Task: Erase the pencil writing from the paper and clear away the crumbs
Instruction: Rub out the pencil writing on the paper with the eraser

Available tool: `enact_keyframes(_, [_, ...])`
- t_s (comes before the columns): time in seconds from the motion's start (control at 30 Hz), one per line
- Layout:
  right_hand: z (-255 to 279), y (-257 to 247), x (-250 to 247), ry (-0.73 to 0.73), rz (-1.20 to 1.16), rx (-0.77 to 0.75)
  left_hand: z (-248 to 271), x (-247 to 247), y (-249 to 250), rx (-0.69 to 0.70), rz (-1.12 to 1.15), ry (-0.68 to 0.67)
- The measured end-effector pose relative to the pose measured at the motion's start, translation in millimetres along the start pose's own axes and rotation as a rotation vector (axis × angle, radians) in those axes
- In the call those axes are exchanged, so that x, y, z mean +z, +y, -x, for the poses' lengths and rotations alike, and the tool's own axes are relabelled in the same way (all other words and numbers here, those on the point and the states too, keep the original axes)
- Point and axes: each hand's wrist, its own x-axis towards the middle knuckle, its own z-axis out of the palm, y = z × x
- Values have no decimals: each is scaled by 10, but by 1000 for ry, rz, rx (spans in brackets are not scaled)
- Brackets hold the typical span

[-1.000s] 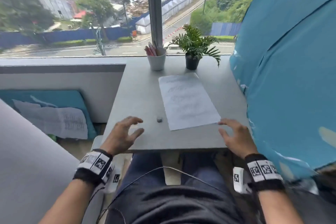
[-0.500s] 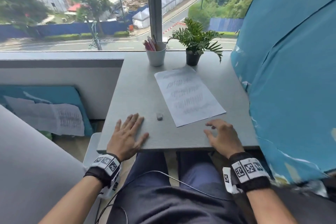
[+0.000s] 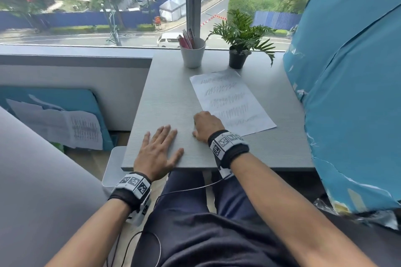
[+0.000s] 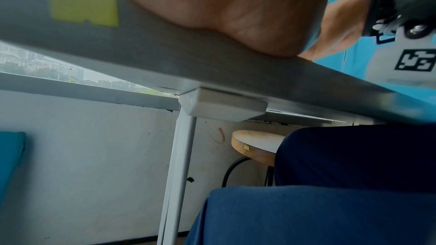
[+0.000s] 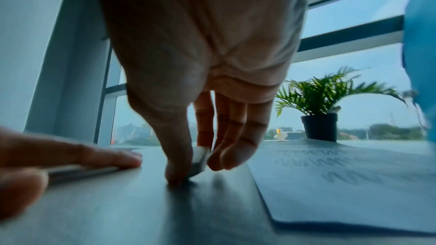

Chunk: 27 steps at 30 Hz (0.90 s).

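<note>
A white paper (image 3: 234, 102) with several rows of pencil zigzags lies on the grey table (image 3: 165, 97), right of centre. My right hand (image 3: 201, 119) is at the paper's near left corner, fingers pointing down. In the right wrist view its thumb and fingers (image 5: 193, 170) pinch a small white eraser (image 5: 200, 161) that touches the tabletop, left of the paper (image 5: 342, 183). In the head view the hand hides the eraser. My left hand (image 3: 159, 147) lies flat on the table near the front edge, fingers straight; its fingers (image 5: 94, 157) show beside the right hand.
A white cup of pencils (image 3: 192, 54) and a small potted plant (image 3: 238, 58) stand at the table's far edge by the window. A large blue-wrapped object (image 3: 351, 93) crowds the right side. A round stool (image 4: 254, 146) stands under the table.
My right hand has crossed from the front right edge to the left of the paper and taken the eraser. The left hand has flattened on the table.
</note>
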Motion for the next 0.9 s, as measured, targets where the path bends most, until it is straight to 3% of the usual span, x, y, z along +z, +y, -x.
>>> enact_keyframes(0.17, [33, 526, -232, 112, -230, 135, -48, -114, 3, -2, 84, -76])
enact_keyframes(0.33, [71, 1349, -454, 190, -200, 372, -489, -723, 48, 105, -4, -475])
enact_keyframes(0.4, [89, 1494, -425, 179, -190, 400, -705, -966, 185, 173, 19, -567])
enact_keyframes(0.6, [95, 1503, -282, 214, -269, 375, -1320, -968, 851, 407, 43, -394])
enact_keyframes(0.8, [246, 1359, -215, 92, -298, 153, -1572, -388, 1281, 487, 96, -564])
enact_keyframes(0.9, [232, 1523, -258, 83, -315, 185, -1627, -283, 1270, 505, 45, -538])
